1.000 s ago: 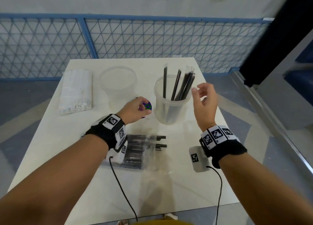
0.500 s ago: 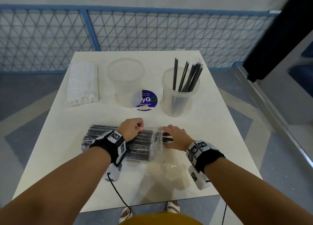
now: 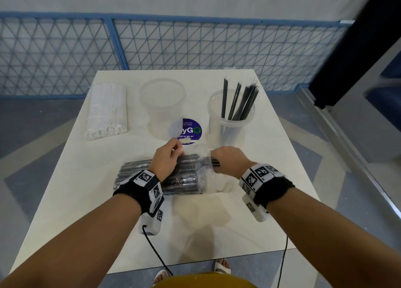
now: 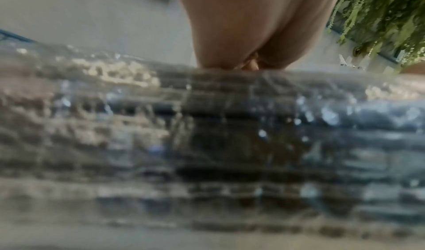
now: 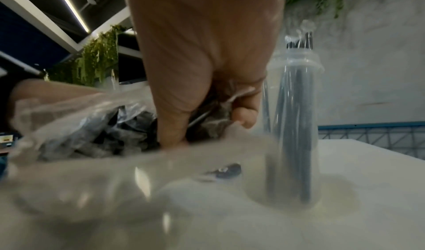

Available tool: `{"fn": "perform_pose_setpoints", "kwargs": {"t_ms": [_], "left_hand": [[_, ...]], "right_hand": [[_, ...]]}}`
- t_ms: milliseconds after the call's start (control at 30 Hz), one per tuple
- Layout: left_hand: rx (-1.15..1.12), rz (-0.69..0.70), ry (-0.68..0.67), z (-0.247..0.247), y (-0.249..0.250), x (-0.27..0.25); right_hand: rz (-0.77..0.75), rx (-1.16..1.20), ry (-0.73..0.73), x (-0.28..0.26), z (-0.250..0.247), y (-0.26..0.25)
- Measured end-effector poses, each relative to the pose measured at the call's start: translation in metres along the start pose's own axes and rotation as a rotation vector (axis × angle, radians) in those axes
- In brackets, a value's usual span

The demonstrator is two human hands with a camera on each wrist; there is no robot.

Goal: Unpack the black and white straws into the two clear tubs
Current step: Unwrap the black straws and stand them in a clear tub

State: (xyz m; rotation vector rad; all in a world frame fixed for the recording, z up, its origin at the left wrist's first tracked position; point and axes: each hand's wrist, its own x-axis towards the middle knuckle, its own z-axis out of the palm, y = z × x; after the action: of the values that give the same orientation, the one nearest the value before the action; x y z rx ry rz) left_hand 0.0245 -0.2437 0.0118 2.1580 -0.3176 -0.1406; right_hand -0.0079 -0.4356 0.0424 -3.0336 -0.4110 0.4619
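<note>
A clear bag of black straws point(image 3: 184, 179) lies across the table's middle, its open mouth to the right. My left hand point(image 3: 178, 150) lies over the bag point(image 4: 207, 126), fingers curled over its far edge, holding it down. My right hand point(image 3: 213, 158) pinches a few black straw ends point(image 3: 216, 163) poking out of the bag's mouth; in the right wrist view its fingers point(image 5: 243, 115) curl round straws and crumpled plastic. The right clear tub point(image 3: 230, 123) holds several black straws upright. The left clear tub point(image 3: 162, 105) holds nothing. A pack of white straws point(image 3: 107, 110) lies at the far left.
A round purple sticker point(image 3: 191, 129) sits on the table point(image 3: 86, 190) between the tubs. A blue mesh fence point(image 3: 195, 44) stands behind the table. Cables hang from both wrist cameras over the front edge.
My right hand came down from beside the right tub to the bag's open end and closed on straw ends. My left hand moved back from the sticker onto the bag.
</note>
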Motion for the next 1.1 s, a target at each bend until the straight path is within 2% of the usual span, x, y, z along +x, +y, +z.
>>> {"fn": "perform_pose_setpoints", "kwargs": {"t_ms": [67, 200, 333, 400, 467, 533, 600, 700, 800, 900, 967, 1033, 1100], "left_hand": [[0.026, 0.015, -0.002, -0.003, 0.000, 0.002], [0.063, 0.035, 0.030, -0.008, -0.002, 0.005], [0.080, 0.060, 0.102, -0.009, 0.001, 0.006], [0.072, 0.064, 0.132, -0.008, 0.002, 0.006], [0.070, 0.076, 0.153, -0.007, 0.003, 0.005], [0.069, 0.087, 0.176, -0.007, 0.005, 0.004], [0.069, 0.085, 0.201, -0.006, 0.008, 0.005], [0.048, 0.098, 0.202, -0.003, 0.014, 0.006], [0.035, 0.133, 0.164, 0.004, 0.020, 0.003], [0.043, 0.151, 0.146, 0.007, 0.023, 0.003], [0.073, 0.149, 0.139, 0.005, 0.022, 0.003], [0.090, 0.142, 0.135, 0.002, 0.021, 0.005], [0.101, 0.134, 0.140, -0.001, 0.021, 0.008]], "right_hand": [[-0.005, -0.009, -0.004, -0.001, -0.010, 0.003], [-0.035, -0.218, 0.062, -0.006, -0.026, 0.008], [0.017, 0.076, 0.041, -0.015, -0.036, 0.005], [0.055, 0.272, 0.075, -0.020, -0.040, 0.006], [0.054, 0.365, 0.087, -0.024, -0.043, 0.006], [0.024, 0.329, 0.086, -0.028, -0.046, 0.001], [0.012, 0.183, 0.133, -0.031, -0.045, -0.007], [0.046, 0.055, 0.211, -0.032, -0.043, -0.018], [0.071, 0.020, 0.163, -0.028, -0.045, -0.022], [0.055, 0.174, 0.115, -0.026, -0.048, -0.014], [0.048, 0.325, 0.142, -0.029, -0.052, -0.002], [0.057, 0.452, 0.203, -0.035, -0.059, 0.011], [0.117, 0.625, 0.322, -0.042, -0.064, 0.020]]}}
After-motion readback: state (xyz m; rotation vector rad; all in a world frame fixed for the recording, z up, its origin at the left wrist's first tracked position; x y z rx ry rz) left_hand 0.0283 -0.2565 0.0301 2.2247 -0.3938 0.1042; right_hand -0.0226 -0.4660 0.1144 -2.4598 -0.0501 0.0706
